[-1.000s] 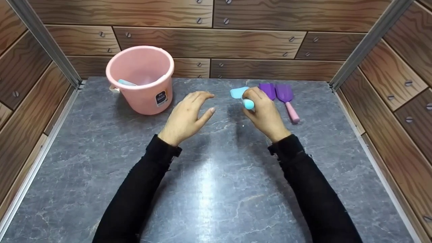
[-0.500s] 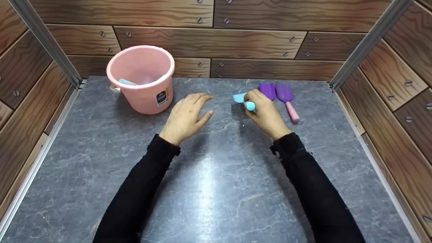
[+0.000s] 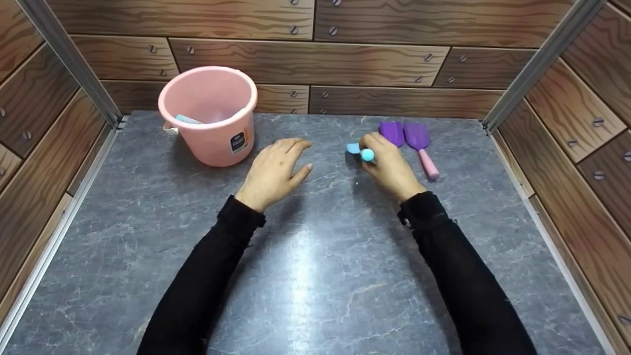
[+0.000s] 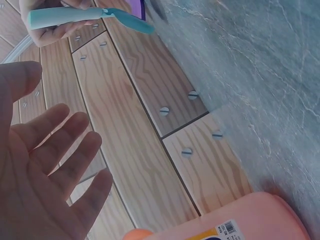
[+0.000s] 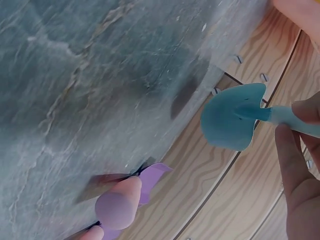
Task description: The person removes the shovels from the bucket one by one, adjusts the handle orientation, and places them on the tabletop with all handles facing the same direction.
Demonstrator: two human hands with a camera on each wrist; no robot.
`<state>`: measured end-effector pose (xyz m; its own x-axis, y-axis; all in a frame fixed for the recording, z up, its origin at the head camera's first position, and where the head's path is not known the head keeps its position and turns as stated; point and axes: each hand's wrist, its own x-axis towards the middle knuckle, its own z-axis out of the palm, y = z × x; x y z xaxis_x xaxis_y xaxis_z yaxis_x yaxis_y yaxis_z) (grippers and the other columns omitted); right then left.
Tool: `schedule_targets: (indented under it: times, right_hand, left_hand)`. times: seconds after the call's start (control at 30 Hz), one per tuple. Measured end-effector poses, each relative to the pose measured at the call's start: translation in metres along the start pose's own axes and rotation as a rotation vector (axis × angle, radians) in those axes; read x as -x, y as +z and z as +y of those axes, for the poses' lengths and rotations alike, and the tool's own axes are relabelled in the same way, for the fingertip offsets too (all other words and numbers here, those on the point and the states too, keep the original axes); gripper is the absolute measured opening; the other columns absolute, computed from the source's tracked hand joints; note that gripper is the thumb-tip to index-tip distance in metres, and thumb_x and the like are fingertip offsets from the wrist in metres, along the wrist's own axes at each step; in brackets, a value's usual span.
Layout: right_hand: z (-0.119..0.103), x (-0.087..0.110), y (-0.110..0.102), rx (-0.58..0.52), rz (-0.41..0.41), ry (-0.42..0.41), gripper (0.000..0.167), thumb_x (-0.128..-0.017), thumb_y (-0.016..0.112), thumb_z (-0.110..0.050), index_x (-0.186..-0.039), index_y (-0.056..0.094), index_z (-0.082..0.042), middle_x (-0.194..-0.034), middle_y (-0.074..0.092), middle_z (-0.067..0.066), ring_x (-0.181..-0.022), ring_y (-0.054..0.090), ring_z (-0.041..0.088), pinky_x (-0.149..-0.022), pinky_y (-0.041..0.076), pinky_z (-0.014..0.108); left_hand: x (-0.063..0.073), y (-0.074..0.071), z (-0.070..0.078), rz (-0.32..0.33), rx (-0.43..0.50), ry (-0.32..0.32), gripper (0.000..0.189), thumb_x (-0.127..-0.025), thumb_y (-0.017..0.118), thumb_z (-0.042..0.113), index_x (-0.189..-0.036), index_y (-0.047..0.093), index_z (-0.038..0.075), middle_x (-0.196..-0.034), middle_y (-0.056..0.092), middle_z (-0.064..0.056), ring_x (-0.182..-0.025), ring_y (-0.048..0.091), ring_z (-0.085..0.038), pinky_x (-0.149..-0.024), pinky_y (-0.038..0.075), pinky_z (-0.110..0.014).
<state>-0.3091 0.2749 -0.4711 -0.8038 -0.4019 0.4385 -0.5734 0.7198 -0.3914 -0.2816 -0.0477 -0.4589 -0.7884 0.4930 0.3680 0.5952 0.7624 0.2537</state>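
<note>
My right hand (image 3: 393, 166) holds a light-blue toy shovel (image 5: 232, 117) by its handle, raised above the table. The blade points downward, clear of the tabletop in the right wrist view. Two purple toy shovels lie just beyond that hand. The right purple shovel (image 3: 417, 136) shows its pink handle, while the left purple shovel (image 3: 391, 133) has its handle hidden behind the hand. My left hand (image 3: 274, 172) hovers with relaxed fingers and nothing in it. To its left stands a pink bucket (image 3: 217, 143), with a light-blue item (image 3: 187, 119) partly visible inside.
Grey marbled tabletop (image 3: 315, 276) spreads under both arms. Wood-patterned panels (image 3: 305, 61) wall in the back and both sides, with metal posts (image 3: 532, 64) at the corners. The bucket stands near the back left corner.
The blue shovel has tilted in my right hand, so its blade shows smaller and closer to the fingers. That hand has shifted slightly toward me. My left hand stays nearly still.
</note>
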Motion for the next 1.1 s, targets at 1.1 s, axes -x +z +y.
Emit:
schedule_targets:
  times: [1.1]
  right_hand:
    - [0.007,0.000,-0.004,-0.031,-0.147,0.155,0.020,-0.104,0.086,-0.007,-0.121,0.076,0.000,-0.121,0.083,0.021,-0.117,0.080,0.040,-0.108,0.067,0.058]
  left_hand:
    - [0.001,0.004,-0.002,-0.086,0.012,-0.015,0.060,-0.120,0.066,0.043,-0.170,0.059,0.011,-0.172,0.065,-0.014,-0.163,0.060,-0.038,-0.139,0.048,-0.061]
